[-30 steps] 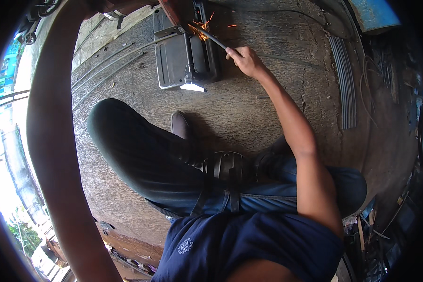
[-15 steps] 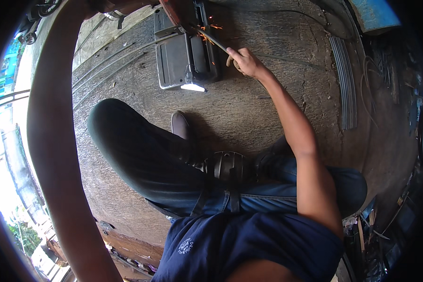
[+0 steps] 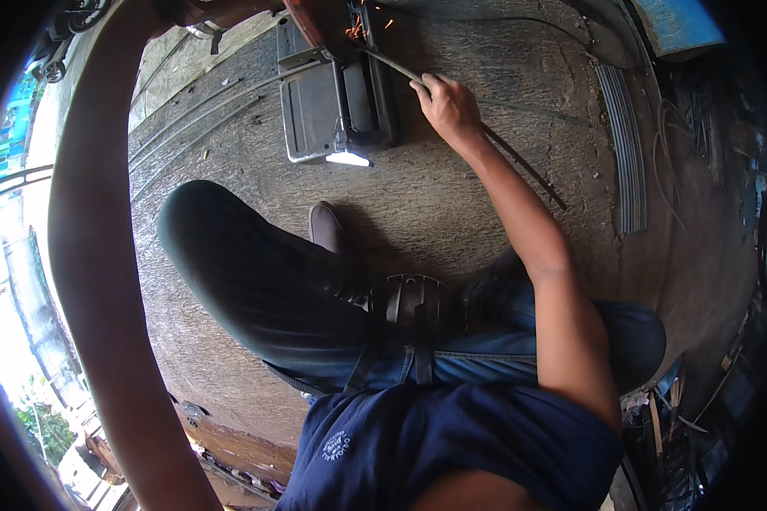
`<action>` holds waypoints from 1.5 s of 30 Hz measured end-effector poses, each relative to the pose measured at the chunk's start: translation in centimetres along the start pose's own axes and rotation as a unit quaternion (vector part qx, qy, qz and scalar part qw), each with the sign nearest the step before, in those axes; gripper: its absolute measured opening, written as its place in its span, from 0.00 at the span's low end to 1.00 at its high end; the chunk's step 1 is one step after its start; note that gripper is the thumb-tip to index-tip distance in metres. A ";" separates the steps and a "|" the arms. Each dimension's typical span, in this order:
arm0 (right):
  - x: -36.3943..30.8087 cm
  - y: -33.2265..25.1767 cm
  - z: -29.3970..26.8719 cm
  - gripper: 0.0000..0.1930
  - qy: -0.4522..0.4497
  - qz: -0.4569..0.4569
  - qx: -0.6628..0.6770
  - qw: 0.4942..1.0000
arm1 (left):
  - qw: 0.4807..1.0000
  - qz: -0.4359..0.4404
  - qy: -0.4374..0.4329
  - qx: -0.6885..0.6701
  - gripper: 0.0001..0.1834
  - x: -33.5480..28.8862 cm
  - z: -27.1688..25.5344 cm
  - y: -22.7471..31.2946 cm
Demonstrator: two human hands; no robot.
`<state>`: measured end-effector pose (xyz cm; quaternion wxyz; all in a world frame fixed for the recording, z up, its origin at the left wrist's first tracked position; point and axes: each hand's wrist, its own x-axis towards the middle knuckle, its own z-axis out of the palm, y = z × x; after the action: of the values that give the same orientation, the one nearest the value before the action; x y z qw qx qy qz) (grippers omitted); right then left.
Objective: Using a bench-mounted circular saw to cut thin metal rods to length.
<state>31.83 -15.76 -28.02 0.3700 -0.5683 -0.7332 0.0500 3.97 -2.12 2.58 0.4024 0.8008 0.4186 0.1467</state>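
Observation:
My right hand (image 3: 448,104) is closed around a thin metal rod (image 3: 524,163). Its far end meets the cut-off saw (image 3: 320,115), where orange sparks (image 3: 355,31) fly beside the saw's red upper part (image 3: 304,21). Behind my right hand the rod slants down past my forearm, its near end pointing right. My left arm (image 3: 95,213) stretches up the left side to the top edge, close to a reddish-brown part of the saw. The fingers of my left hand cannot be made out there.
Long thin rods (image 3: 200,111) lie on the worn floor left of the saw. A ribbed metal strip (image 3: 620,149) lies to the right. My shoe (image 3: 325,226) rests near the saw's bright front edge. A dark cable (image 3: 503,20) runs across the back, towards a blue object (image 3: 682,25).
My right hand has turned and shifted slightly right and down with the rod, whose near end now shows past my forearm. The sparks have moved up and left.

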 end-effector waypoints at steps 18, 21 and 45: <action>0.5 0.7 -0.4 0.28 -0.235 0.141 0.247 0.930 | 0.992 0.036 -0.016 -0.120 0.26 0.2 -1.1 -1.2; 0.4 1.1 -0.3 0.30 -0.289 0.193 0.302 0.888 | 0.990 0.036 -0.023 -0.137 0.26 0.4 -0.8 -1.4; -2.1 -0.3 -8.0 0.31 -0.486 0.305 0.605 0.552 | 0.990 -0.042 0.074 -0.115 0.19 0.2 -0.8 -2.4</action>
<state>36.54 -20.48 -23.13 0.1763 -0.2889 -0.3812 0.8603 2.25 -0.79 1.20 0.4653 0.7180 0.4611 0.2356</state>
